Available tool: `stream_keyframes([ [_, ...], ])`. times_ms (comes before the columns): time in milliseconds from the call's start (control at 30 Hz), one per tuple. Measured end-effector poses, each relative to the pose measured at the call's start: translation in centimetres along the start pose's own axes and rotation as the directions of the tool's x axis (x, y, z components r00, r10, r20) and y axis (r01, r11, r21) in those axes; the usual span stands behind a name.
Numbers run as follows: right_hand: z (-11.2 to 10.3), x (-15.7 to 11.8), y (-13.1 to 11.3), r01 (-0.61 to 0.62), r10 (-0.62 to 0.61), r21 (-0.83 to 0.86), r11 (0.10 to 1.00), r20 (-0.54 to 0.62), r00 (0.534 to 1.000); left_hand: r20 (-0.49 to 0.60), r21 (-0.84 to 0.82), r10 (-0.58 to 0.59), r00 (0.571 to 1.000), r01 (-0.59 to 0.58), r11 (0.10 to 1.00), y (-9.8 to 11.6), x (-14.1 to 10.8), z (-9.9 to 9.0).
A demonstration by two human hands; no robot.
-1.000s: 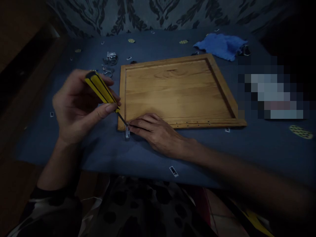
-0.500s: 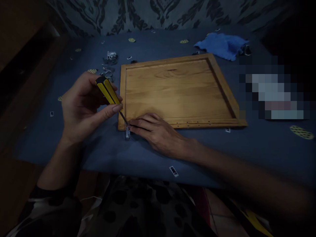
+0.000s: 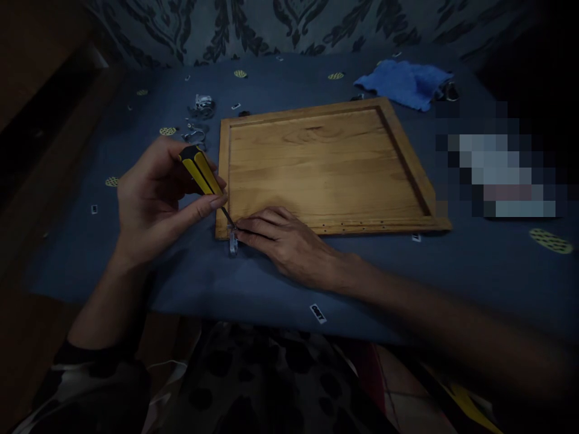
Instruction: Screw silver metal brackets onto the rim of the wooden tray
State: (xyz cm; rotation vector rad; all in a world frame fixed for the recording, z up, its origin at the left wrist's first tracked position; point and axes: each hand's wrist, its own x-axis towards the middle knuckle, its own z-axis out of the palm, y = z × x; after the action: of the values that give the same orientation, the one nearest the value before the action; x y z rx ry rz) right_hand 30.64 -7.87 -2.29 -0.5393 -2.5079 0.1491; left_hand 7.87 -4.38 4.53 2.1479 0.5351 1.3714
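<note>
Gripping screwdriver [image 3: 201,171] in left hand [image 3: 149,196], tip at metal hinge [image 3: 233,244]; resting unclenched right hand [image 3: 294,247] on wooden panel [image 3: 307,169], fingertips by hinge, likely to steady both.

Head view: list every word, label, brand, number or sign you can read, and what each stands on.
"OBEY", as best it reads: black-and-white printed patch near the front edge of the blue sheet.
Other small printed patches on the sheet: too small to read.
Pixelated area at right: unreadable.
Screwdriver and wooden board: no readable text.
</note>
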Motion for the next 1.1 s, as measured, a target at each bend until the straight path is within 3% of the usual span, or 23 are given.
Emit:
stream_keyframes([
  [300, -0.08, 0.05, -0.04, -0.018, 0.018, 0.017, 1.000, 0.033, 0.999, 0.052, 0.104, -0.050, 0.997, 0.045, 0.994, 0.64, 0.00, -0.34],
  [533, -0.01, -0.03, 0.04, -0.002, 0.002, 0.002, 1.000, 0.023, 1.000, 0.030, 0.144, -0.022, 0.999, 0.018, 0.989, 0.15, 0.05, -0.58],
  [767, 0.00, 0.01, 0.00, -0.009, 0.009, 0.009, 1.000, 0.014, 1.000, 0.097, 0.116, 0.046, 0.994, -0.057, 0.992, 0.42, 0.36, -0.43],
  [1100, 0.04, -0.11, 0.00, -0.008, 0.008, 0.018, 1.000, -0.001, 1.000, 0.095, 0.118, -0.040, 0.995, 0.029, 0.993, 0.96, 0.05, -0.39],
])
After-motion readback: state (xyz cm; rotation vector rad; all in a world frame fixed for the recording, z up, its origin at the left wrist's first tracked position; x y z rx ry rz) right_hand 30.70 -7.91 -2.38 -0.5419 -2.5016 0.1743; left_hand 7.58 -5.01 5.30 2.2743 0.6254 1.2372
